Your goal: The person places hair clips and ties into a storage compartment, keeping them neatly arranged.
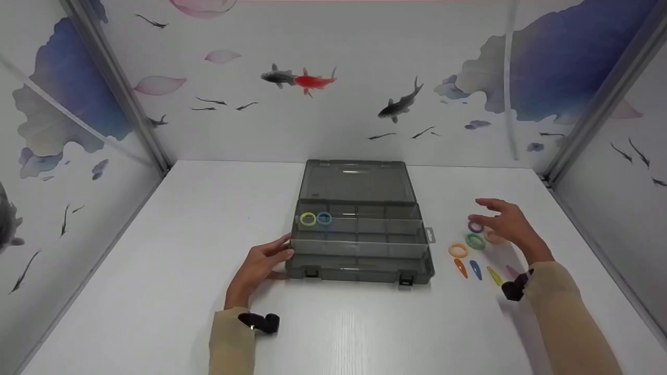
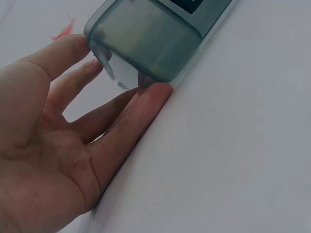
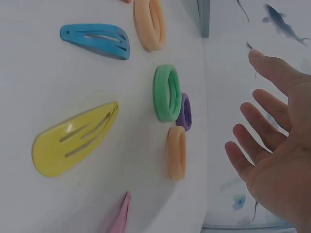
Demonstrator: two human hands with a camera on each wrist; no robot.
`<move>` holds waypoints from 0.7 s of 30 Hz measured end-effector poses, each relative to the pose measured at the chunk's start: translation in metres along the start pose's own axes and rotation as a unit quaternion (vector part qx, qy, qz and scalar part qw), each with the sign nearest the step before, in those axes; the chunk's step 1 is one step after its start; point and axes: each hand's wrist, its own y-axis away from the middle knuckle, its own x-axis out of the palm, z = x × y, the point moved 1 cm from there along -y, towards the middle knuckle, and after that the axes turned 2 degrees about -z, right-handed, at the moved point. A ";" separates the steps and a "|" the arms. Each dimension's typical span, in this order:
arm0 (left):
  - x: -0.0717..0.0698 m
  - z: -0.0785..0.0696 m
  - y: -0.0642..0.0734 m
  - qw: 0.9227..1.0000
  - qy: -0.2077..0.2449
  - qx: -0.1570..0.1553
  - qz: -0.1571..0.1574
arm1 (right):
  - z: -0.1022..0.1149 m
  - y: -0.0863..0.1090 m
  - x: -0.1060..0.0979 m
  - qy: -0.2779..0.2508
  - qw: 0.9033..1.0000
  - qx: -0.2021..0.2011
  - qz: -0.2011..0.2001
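Note:
A grey translucent divided storage box (image 1: 359, 262) stands with its lid (image 1: 359, 182) raised. A yellow hair tie (image 1: 301, 219) and a blue hair tie (image 1: 318, 219) lie in its back-left part. My left hand (image 1: 263, 260) touches the box's left side near the front corner, fingers and thumb extended. To the right of the box, my right hand (image 1: 505, 224) hovers with fingers spread over the hair ties. Below it are a purple one (image 3: 180, 120), a green one (image 3: 160, 94) and a peach one (image 3: 173, 153). Nothing is seen in its grasp.
An orange hair tie (image 1: 458, 256) lies nearer the box. In front sit an orange hair clip (image 1: 460, 268), a blue clip (image 1: 475, 270), a yellow clip (image 3: 63, 145) and a pink clip (image 3: 121, 218). White walls with painted fish enclose the white table (image 1: 333, 333).

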 end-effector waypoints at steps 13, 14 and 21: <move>0.000 -0.001 0.001 1.000 0.001 0.012 0.016 | -0.018 -0.004 0.003 -0.004 0.994 0.091 0.063; 0.000 -0.001 0.001 1.000 0.000 0.012 0.015 | -0.017 -0.004 0.003 -0.005 0.994 0.093 0.060; -0.001 -0.001 0.001 1.000 -0.001 0.010 0.013 | -0.014 -0.004 0.010 0.002 0.993 0.109 0.041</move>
